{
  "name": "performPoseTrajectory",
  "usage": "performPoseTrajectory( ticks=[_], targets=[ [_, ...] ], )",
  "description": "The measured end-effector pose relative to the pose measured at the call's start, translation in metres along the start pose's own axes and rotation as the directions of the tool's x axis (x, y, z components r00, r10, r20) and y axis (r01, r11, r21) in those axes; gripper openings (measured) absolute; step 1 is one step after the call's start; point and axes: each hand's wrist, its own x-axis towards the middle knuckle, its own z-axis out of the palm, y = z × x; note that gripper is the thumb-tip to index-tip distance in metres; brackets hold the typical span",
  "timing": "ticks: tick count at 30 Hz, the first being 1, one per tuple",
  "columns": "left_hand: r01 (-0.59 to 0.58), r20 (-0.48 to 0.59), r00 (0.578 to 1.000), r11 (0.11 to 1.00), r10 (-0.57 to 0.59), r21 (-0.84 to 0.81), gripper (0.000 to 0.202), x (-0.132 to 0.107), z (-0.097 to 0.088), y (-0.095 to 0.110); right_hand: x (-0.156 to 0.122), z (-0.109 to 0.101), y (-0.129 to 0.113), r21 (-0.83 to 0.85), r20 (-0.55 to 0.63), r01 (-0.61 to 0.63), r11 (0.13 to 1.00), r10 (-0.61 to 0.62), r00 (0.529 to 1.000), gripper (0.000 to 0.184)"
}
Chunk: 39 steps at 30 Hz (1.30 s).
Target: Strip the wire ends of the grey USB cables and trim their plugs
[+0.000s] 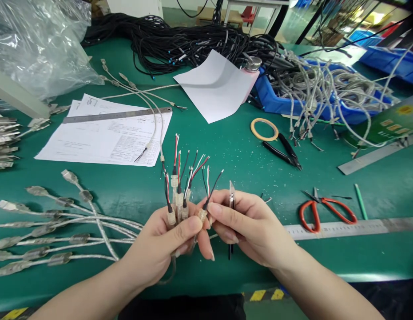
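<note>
My left hand [169, 242] is closed around a bunch of USB cables [179, 200], their clear ends and bare red, white, black and green wires pointing up. One cable end [202, 215] leans to the right under my left thumb. At the base of that end's wires, my right thumb and forefinger pinch close against it. My right hand [246, 218] also holds a slim tool [232, 200] upright among its fingers, with a slanted silver tip like a knife's and a dark lower end; its exact kind is unclear. The cables' USB plugs [13, 206] fan out on the green table at left.
Red-handled scissors-like pliers [315, 215] lie by a steel ruler [329, 229] at right. Black cutters [284, 153] and a tape roll [264, 129] lie farther back. Printed papers [103, 138] sit at left. A blue bin [276, 100] of cables and a black cable heap [153, 40] stand behind.
</note>
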Motion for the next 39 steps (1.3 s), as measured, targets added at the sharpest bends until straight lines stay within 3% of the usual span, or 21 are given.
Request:
performPoseTrajectory(
  ticks=[11,13,15,17,19,21,22,23,24,27,29,33,39],
  targets=[
    [0.042,-0.076,0.996,0.999,-0.042,0.001,0.024,0.002,0.001,-0.002,-0.002,0.000,-0.001,-0.037,-0.010,0.004,0.999,-0.004,1.000,0.015],
    [0.032,-0.137,0.990,0.999,-0.032,0.000,0.024,0.002,0.002,-0.002,-0.004,-0.002,-0.002,-0.069,-0.018,0.043,0.997,-0.045,0.999,0.012],
    [0.017,-0.196,0.980,1.000,-0.017,0.002,0.025,0.002,0.002,0.000,-0.006,-0.004,-0.005,-0.168,-0.109,0.137,0.976,-0.157,0.982,0.018],
    [0.002,-0.236,0.972,1.000,0.004,0.025,0.025,0.002,0.002,0.002,-0.008,-0.005,-0.009,-0.350,-0.253,0.269,0.897,-0.367,0.895,0.025],
    [-0.008,-0.264,0.964,0.999,0.021,0.049,0.024,0.003,0.002,0.003,-0.009,-0.004,-0.014,-0.547,-0.346,0.370,0.751,-0.605,0.717,0.027],
    [-0.021,-0.273,0.961,0.998,0.034,0.052,0.015,0.004,0.002,0.004,-0.010,-0.004,-0.018,-0.684,-0.357,0.408,0.604,-0.766,0.535,0.026],
    [-0.029,-0.266,0.963,0.998,0.041,0.046,0.010,0.005,0.002,0.004,-0.011,-0.003,-0.019,-0.719,-0.350,0.412,0.560,-0.803,0.482,0.022],
    [-0.034,-0.260,0.965,0.999,0.043,0.037,0.011,0.005,0.002,0.004,-0.011,-0.004,-0.019,-0.725,-0.343,0.408,0.555,-0.805,0.485,0.017],
    [-0.037,-0.254,0.966,0.999,0.042,0.026,0.013,0.006,0.002,0.004,-0.011,-0.004,-0.019,-0.705,-0.334,0.402,0.584,-0.773,0.539,0.012],
    [-0.031,-0.244,0.969,1.000,0.029,-0.004,0.013,0.007,0.003,0.004,-0.010,-0.008,-0.014,-0.572,-0.260,0.302,0.762,-0.518,0.815,0.011],
    [-0.038,-0.241,0.970,0.999,0.034,-0.013,0.015,0.007,0.004,0.005,-0.009,-0.009,-0.009,-0.524,-0.199,0.220,0.823,-0.369,0.908,0.014],
    [-0.051,-0.209,0.977,0.998,0.044,-0.025,0.011,0.006,0.003,0.004,-0.006,-0.006,-0.005,-0.487,-0.142,0.138,0.862,-0.235,0.962,0.019],
    [-0.041,-0.149,0.988,0.999,0.039,-0.011,0.011,0.004,0.001,0.002,-0.002,-0.004,-0.004,-0.322,-0.122,0.106,0.941,-0.152,0.981,0.019]
  ],
)
